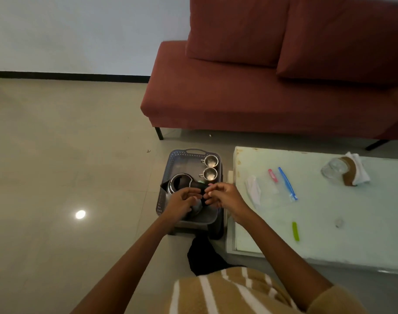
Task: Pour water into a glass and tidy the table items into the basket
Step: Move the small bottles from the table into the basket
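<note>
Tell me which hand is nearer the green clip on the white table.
Right. The right hand is over the grey plastic basket, beside the table edge, closer to the green clip; the left hand is farther left.

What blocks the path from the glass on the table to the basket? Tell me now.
Nothing visible blocks it. The glass lies on its side at the table's far right, beside a brown-and-white cloth. The basket sits on the floor past the table's left edge; both hands hover over it.

Open basket floor left of two cups, behind the kettle
</note>
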`<act>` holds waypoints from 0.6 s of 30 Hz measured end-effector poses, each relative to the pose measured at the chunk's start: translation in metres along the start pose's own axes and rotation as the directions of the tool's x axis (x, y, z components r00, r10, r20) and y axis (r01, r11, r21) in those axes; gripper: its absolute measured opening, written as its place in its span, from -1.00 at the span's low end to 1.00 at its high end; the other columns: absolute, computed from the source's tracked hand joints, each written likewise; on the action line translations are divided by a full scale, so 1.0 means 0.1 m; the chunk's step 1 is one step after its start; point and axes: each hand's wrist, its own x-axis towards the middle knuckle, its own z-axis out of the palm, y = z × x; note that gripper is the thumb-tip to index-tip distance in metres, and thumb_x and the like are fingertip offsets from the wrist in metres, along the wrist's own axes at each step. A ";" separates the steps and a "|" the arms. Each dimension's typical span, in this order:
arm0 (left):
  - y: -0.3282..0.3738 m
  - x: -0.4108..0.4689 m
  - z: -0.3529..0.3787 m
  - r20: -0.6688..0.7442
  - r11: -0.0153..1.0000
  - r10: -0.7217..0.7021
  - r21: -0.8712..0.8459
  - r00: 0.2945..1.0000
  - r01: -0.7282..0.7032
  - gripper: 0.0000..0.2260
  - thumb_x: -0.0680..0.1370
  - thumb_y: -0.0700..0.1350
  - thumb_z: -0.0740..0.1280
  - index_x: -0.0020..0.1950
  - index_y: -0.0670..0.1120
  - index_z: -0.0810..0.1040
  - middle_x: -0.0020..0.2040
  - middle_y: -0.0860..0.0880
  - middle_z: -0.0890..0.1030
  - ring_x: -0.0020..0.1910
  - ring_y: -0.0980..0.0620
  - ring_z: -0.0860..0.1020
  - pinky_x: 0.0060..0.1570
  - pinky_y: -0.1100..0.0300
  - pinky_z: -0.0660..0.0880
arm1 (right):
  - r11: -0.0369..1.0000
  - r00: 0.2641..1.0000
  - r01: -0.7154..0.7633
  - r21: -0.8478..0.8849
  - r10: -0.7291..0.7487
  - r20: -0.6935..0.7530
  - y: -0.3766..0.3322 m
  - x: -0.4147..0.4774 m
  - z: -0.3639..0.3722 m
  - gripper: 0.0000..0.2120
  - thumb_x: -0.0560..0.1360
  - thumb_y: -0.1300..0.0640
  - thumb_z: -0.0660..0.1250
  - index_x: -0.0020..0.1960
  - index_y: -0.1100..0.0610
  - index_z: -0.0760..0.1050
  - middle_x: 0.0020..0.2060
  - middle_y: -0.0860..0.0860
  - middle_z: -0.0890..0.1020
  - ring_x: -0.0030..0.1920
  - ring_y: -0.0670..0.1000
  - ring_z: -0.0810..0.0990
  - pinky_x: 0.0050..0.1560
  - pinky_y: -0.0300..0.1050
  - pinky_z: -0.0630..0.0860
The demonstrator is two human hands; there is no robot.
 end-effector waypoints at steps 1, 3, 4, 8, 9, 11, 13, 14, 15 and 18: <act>-0.05 -0.09 0.07 0.000 1.000 -0.001 -0.018 1.000 0.001 -0.77 0.55 -0.31 0.20 0.17 -0.17 0.51 0.04 -0.09 0.60 -0.02 0.00 0.56 -0.15 0.26 0.45 | 1.000 1.000 -0.007 -0.026 0.007 0.008 0.06 -0.12 -0.05 -0.86 0.51 0.34 0.23 -0.04 0.26 0.56 -0.22 0.09 0.64 -0.29 0.01 0.61 -0.27 -0.23 0.57; -0.18 -0.27 0.22 0.004 0.999 0.001 -0.048 1.000 -0.001 -0.78 0.56 -0.30 0.20 0.17 -0.18 0.51 0.06 -0.11 0.61 -0.04 0.02 0.57 -0.12 0.27 0.48 | 0.997 0.999 -0.040 -0.059 0.041 0.014 0.19 -0.36 -0.19 -0.85 0.51 0.33 0.22 -0.02 0.27 0.56 -0.23 0.08 0.64 -0.29 0.00 0.61 -0.27 -0.23 0.56; -0.24 -0.36 0.30 0.009 0.999 0.003 -0.054 1.000 -0.003 -0.77 0.56 -0.29 0.20 0.18 -0.19 0.51 0.07 -0.11 0.62 -0.04 0.03 0.58 -0.13 0.30 0.50 | 0.996 0.998 -0.058 -0.073 0.059 0.011 0.25 -0.48 -0.27 -0.86 0.51 0.32 0.22 -0.05 0.25 0.56 -0.24 0.08 0.65 -0.29 0.00 0.61 -0.26 -0.21 0.56; -0.42 -0.66 0.59 0.050 1.000 0.001 -0.032 0.999 0.000 -0.77 0.58 -0.24 0.20 0.20 -0.13 0.50 0.07 -0.03 0.61 -0.05 0.09 0.58 -0.18 0.35 0.49 | 0.989 0.994 -0.108 -0.100 0.105 -0.035 0.46 -0.81 -0.63 -0.84 0.51 0.32 0.21 -0.12 0.20 0.56 -0.22 0.13 0.65 -0.26 0.06 0.62 -0.24 -0.16 0.54; -0.44 -0.69 0.66 0.051 1.000 0.005 -0.025 0.999 -0.003 -0.77 0.58 -0.23 0.19 0.21 -0.12 0.50 0.08 -0.03 0.61 -0.03 0.08 0.58 -0.13 0.31 0.51 | 0.988 0.992 -0.119 -0.103 0.114 -0.053 0.50 -0.86 -0.72 -0.84 0.51 0.32 0.21 -0.12 0.21 0.55 -0.21 0.15 0.64 -0.26 0.07 0.62 -0.24 -0.16 0.55; -0.45 -0.74 0.79 0.044 1.000 0.002 -0.030 0.999 -0.001 -0.76 0.58 -0.23 0.19 0.21 -0.10 0.50 0.09 -0.02 0.61 0.01 0.07 0.57 -0.03 0.22 0.50 | 0.985 0.988 -0.135 -0.109 0.125 -0.088 0.58 -0.94 -0.88 -0.84 0.52 0.32 0.20 -0.12 0.21 0.55 -0.19 0.17 0.64 -0.25 0.08 0.62 -0.23 -0.16 0.55; -0.43 -0.75 0.94 0.037 0.999 -0.005 -0.035 0.999 0.007 -0.78 0.58 -0.23 0.18 0.19 -0.08 0.50 0.08 -0.01 0.61 0.01 0.08 0.57 0.00 0.22 0.49 | 0.984 0.985 -0.147 -0.102 0.135 -0.110 0.65 -1.02 -1.04 -0.84 0.52 0.31 0.19 -0.12 0.22 0.55 -0.19 0.17 0.64 -0.25 0.08 0.62 -0.24 -0.16 0.55; -0.41 -0.75 1.03 0.036 0.999 -0.011 -0.033 0.999 0.013 -0.79 0.58 -0.23 0.18 0.17 -0.08 0.51 0.07 -0.02 0.61 0.00 0.08 0.57 -0.01 0.23 0.49 | 0.984 0.983 -0.152 -0.088 0.141 -0.118 0.69 -1.05 -1.13 -0.84 0.52 0.31 0.19 -0.11 0.22 0.55 -0.20 0.17 0.64 -0.25 0.08 0.62 -0.24 -0.16 0.55; -0.38 -0.73 1.13 0.038 0.999 -0.020 -0.030 0.999 0.022 -0.79 0.58 -0.24 0.18 0.15 -0.07 0.51 0.07 -0.02 0.61 -0.01 0.07 0.57 -0.03 0.24 0.49 | 0.985 0.981 -0.156 -0.070 0.146 -0.128 0.73 -1.10 -1.23 -0.84 0.52 0.31 0.20 -0.11 0.22 0.55 -0.21 0.16 0.64 -0.25 0.08 0.62 -0.24 -0.16 0.55; -0.27 -0.63 1.53 0.078 0.999 -0.032 -0.009 0.996 0.033 -0.78 0.58 -0.27 0.17 0.17 -0.14 0.52 0.06 -0.06 0.61 -0.05 0.06 0.55 -0.19 0.34 0.48 | 0.986 0.972 -0.164 -0.017 0.159 -0.173 0.87 -1.25 -1.60 -0.84 0.53 0.30 0.20 -0.12 0.21 0.56 -0.21 0.16 0.64 -0.26 0.08 0.63 -0.24 -0.14 0.56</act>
